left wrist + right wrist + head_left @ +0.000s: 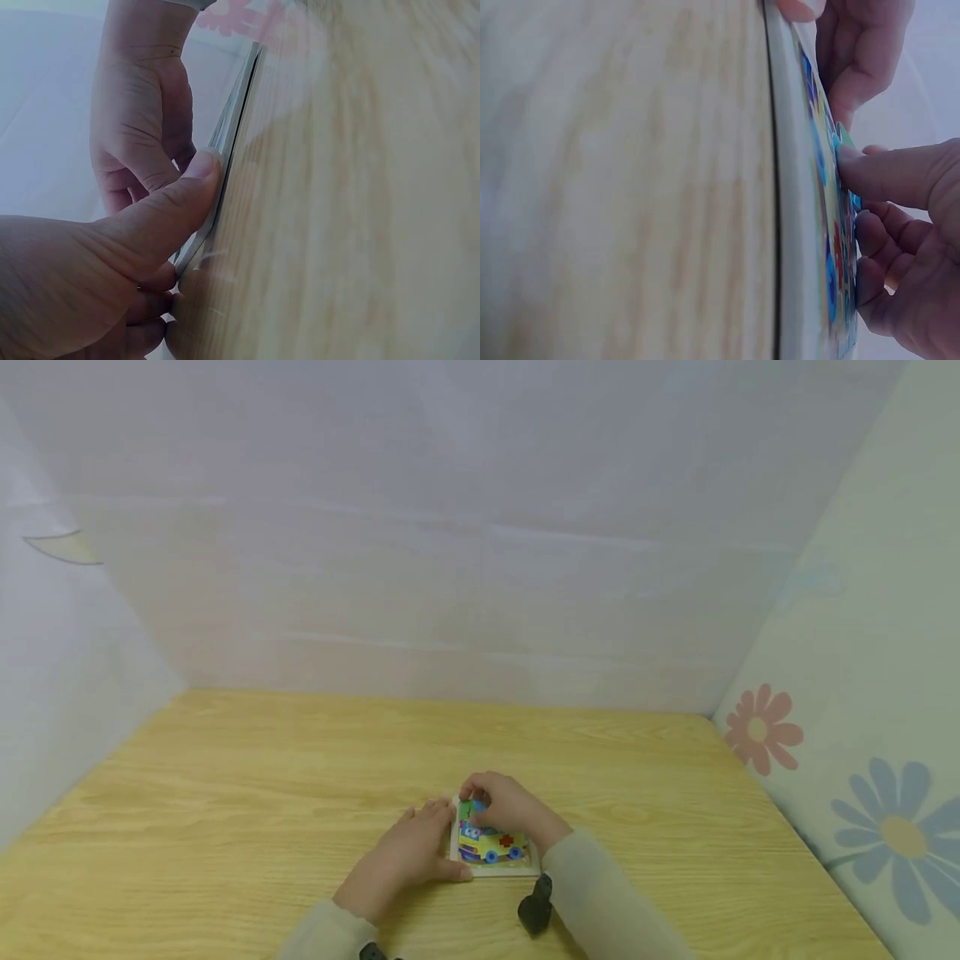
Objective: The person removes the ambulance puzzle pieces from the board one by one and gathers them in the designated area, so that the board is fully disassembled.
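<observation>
A small picture puzzle in a pale wooden frame [498,872] lies on the table, showing a yellow ambulance [489,846] with a face, blue wheels and a red cross. My left hand [412,852] rests at its left side, thumb on the near edge and the extended fingers along the left edge. Over the puzzle's far part is my right hand [506,802], fingers bent, pinching a green puzzle piece [845,136] at the upper left. That piece stands tilted up from the board in the right wrist view. The right fingers partly cover the picture's top.
The wooden table [262,793] reaches back to a pale sheet wall [480,568]. At the right stands a side panel printed with a red flower [757,729] and a blue flower [902,837]. A black strap end [536,906] hangs by the right sleeve.
</observation>
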Demonstrator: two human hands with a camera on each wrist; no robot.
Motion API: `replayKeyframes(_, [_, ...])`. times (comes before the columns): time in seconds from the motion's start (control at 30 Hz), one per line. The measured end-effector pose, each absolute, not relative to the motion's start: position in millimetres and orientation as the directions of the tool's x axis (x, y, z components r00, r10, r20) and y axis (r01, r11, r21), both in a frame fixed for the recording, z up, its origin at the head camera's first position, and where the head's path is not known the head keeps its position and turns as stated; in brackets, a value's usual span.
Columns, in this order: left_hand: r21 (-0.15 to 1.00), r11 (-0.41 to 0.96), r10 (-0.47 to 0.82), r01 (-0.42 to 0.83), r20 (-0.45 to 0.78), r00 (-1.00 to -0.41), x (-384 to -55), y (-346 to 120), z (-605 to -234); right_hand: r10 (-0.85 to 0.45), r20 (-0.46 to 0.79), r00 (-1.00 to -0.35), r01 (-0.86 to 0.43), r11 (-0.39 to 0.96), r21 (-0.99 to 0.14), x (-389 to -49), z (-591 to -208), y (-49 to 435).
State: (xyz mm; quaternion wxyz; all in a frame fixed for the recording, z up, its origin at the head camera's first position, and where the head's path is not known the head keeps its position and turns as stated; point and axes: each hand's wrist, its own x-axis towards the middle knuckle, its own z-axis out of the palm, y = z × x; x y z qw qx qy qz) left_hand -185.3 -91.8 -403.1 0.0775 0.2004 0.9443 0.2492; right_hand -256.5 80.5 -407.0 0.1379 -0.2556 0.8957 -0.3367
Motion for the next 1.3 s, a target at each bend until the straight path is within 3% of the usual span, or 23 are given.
replayKeyframes(0.67, [0.527, 0.779, 0.419, 0.341, -0.033, -0.907, -188.0, -90.5, -406.7, -0.478, -0.112, -0.871, -0.334, 0.744, -0.578, -252.6, -398.9, 75.0])
replayKeyframes(1.3, [0.509, 0.78, 0.419, 0.364, 0.006, -0.908, -183.7, -93.4, -407.3, -0.452, 0.044, -0.891, -0.335, 0.588, -0.736, -238.2, -409.4, 77.2])
